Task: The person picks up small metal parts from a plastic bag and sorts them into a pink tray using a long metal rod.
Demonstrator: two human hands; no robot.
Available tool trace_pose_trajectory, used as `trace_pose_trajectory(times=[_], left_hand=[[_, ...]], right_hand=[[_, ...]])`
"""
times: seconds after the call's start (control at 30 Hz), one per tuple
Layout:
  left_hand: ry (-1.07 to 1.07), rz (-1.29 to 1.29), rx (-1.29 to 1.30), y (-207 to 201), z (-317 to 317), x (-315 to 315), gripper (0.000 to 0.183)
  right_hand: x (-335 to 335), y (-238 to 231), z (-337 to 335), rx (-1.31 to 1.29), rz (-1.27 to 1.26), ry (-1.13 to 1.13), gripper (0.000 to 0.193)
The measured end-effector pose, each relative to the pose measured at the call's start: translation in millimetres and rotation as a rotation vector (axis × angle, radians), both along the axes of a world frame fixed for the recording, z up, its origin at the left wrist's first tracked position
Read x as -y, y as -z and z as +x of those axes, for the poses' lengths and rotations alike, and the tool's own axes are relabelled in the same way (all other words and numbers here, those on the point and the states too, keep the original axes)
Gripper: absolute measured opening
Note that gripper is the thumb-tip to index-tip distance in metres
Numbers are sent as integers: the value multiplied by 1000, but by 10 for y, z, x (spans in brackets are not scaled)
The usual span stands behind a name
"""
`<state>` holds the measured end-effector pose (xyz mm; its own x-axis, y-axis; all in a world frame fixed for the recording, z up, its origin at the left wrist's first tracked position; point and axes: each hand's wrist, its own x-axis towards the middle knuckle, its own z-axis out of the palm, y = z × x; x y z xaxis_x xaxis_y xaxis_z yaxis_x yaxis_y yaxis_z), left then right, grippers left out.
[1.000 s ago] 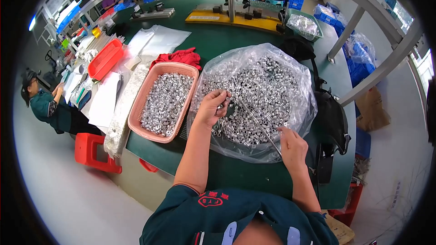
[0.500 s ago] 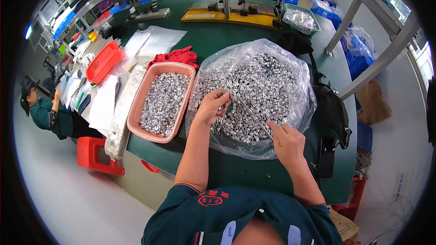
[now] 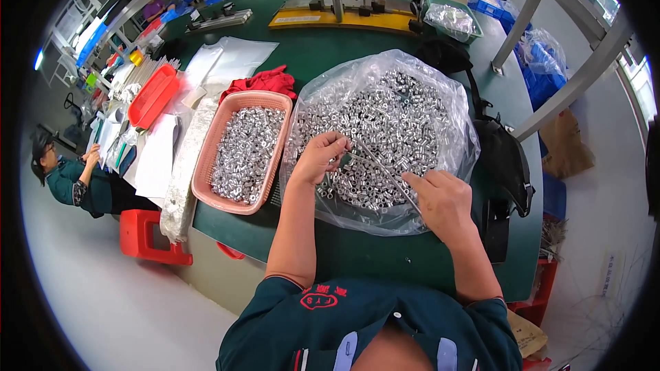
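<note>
My right hand (image 3: 442, 203) is closed around the lower end of a long, thin metal rod (image 3: 389, 177). The rod slants up and left over a heap of small shiny metal sleeves (image 3: 412, 124) in a clear plastic bag (image 3: 450, 99). Near its far end, my left hand (image 3: 320, 158) is closed, thumb and index finger pinched together, above the bag's left side. What lies in those fingers is too small and hidden to make out. A pink plastic basket (image 3: 200, 177) with more small metal pieces (image 3: 249, 148) stands left of my left forearm.
A red cloth (image 3: 258, 84) lies behind the basket. Right of the bag are a black bag (image 3: 500, 165) and a flat black object (image 3: 496, 230). A yellow-based machine (image 3: 295, 18) and a green tray (image 3: 474, 33) stand far back. A co-worker (image 3: 86, 178) works at the left.
My right hand has moved a little right, away from my left hand, drawing the rod along. My left hand stays pinched in nearly the same place. The co-worker's hands have shifted.
</note>
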<state>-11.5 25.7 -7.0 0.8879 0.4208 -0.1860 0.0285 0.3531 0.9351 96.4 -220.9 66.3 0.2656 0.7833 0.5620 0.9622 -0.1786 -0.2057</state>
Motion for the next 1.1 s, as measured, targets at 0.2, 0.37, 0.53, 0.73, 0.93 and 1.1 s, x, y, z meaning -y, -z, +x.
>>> trace_pose_trajectory(times=[0.2, 0.37, 0.53, 0.73, 0.93, 1.1], left_hand=[[-34, -32, 44, -2, -37, -58, 18], [-26, -63, 23, 20, -24, -51, 19], [-27, -93, -1, -10, -4, -21, 21], [-32, -141, 4, 31, 12, -31, 22], [-104, -423, 156, 61, -18, -58, 22], [21, -623, 261, 111, -9, -58, 22]], right_hand=[[42, 45, 17, -10, 0, 9, 25], [39, 74, -3, -24, 23, 25, 27], [9, 99, -12, -10, 39, 38, 26], [18, 108, -6, -34, 10, 33, 26], [151, 271, 151, 2, 13, 240, 17], [249, 571, 281, 22, -33, 443, 11]])
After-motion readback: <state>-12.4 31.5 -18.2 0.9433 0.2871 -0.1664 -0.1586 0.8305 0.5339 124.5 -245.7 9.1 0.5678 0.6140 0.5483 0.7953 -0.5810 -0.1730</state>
